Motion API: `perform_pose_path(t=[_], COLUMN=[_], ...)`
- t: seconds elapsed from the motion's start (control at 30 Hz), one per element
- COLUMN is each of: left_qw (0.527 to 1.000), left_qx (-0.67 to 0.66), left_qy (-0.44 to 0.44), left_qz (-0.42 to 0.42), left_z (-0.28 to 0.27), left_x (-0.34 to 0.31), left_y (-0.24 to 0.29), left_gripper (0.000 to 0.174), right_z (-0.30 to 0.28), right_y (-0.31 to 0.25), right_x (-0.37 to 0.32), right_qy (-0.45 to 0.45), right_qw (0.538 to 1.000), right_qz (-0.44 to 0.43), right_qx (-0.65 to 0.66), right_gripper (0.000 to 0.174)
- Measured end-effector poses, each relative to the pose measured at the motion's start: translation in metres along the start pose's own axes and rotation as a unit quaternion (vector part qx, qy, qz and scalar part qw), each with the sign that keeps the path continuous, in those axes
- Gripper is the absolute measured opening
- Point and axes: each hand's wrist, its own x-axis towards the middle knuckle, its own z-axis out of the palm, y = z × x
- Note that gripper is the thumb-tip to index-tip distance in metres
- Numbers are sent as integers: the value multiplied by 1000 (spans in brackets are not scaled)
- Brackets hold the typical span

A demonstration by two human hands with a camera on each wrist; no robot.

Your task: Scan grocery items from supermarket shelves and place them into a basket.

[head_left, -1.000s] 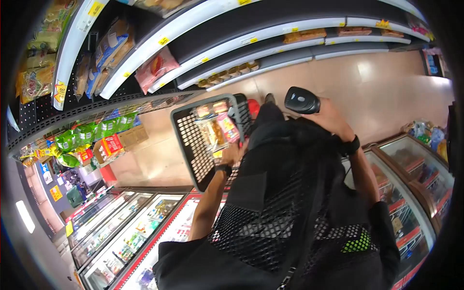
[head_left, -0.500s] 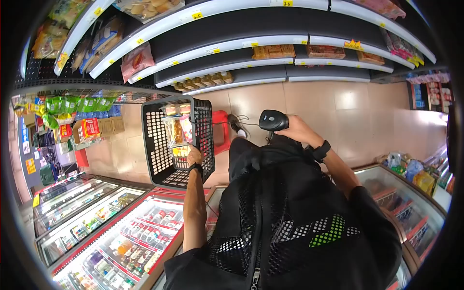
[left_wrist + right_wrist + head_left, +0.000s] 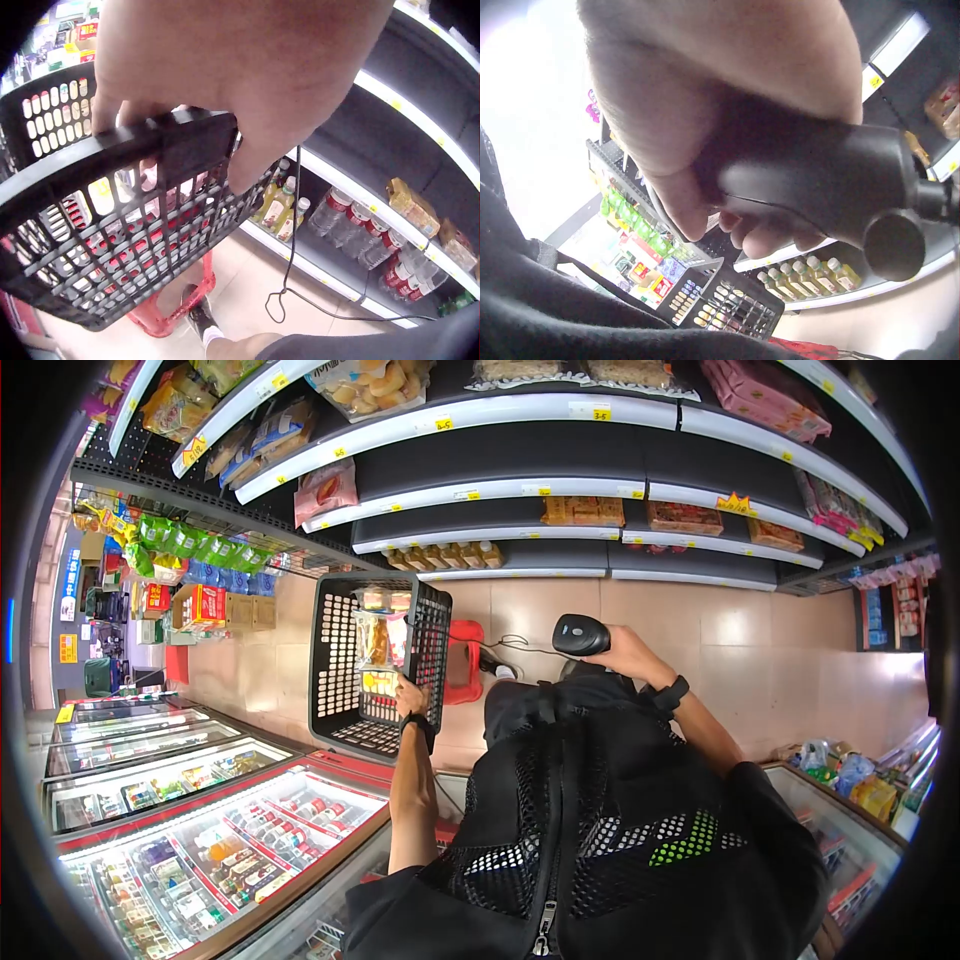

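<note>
My left hand [image 3: 410, 698] grips the near rim of a black plastic shopping basket [image 3: 432, 635]. In the left wrist view its fingers reach over the rim [image 3: 120, 141] to the inside, with the thumb on the outer wall. Packaged bread [image 3: 376, 640], a pink packet [image 3: 398, 635] and a yellow-labelled pack [image 3: 380, 682] lie in the basket. My right hand [image 3: 628, 657] holds a black barcode scanner [image 3: 580, 633] in front of my body. The right wrist view shows the fingers curled round its handle [image 3: 795, 169]. A thin black cord [image 3: 515, 642] runs between scanner and basket.
Beside the basket is a red plastic stool [image 3: 465, 665], with my shoe [image 3: 495, 665] close by. Ahead stand shelves [image 3: 500, 550] with bottles [image 3: 445, 555] and packaged food. Glass-topped freezers [image 3: 270, 830] line the near left. Cartons [image 3: 200, 608] stack up beyond the basket.
The head view has turned, bringing the basket and both hands leftward in it, then slightly back right. Both holds stay the same. The scanner now points left more squarely.
</note>
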Motion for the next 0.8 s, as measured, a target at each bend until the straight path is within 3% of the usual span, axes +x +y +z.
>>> perform_pose_path(t=[0.2, 0.27, 0.3, 0.4, 0.6, 0.8], left_qw=[1000, 998, 997, 994, 994, 997], left_qx=[8, 7, 28, 58, 72, 40], left_qy=[-23, -67, -67, -91, -49, -40], left_qz=[-7, -21, 20, 22, 59, 49], left_z=[0, -15, -22, -31, -11, -6], left_x=[13, 9, 6, 9, 6, 0], left_y=[-14, -3, -9, -1, 7, 9], left_gripper=[86, 80, 71, 67, 57, 58], right_z=[2, 2, 5, 2, 5, 7], right_y=[4, 8, 8, 10, 11, 17], right_x=[-15, -14, -21, -24, -25, -20], right_qy=[30, 51, 51, 50, 57, 46], right_qw=[999, 998, 998, 998, 997, 997], right_qz=[-14, -23, -15, 19, 25, 48], right_qx=[20, 17, 25, 36, 43, 26], right_gripper=[39, 39, 39, 38, 38, 40])
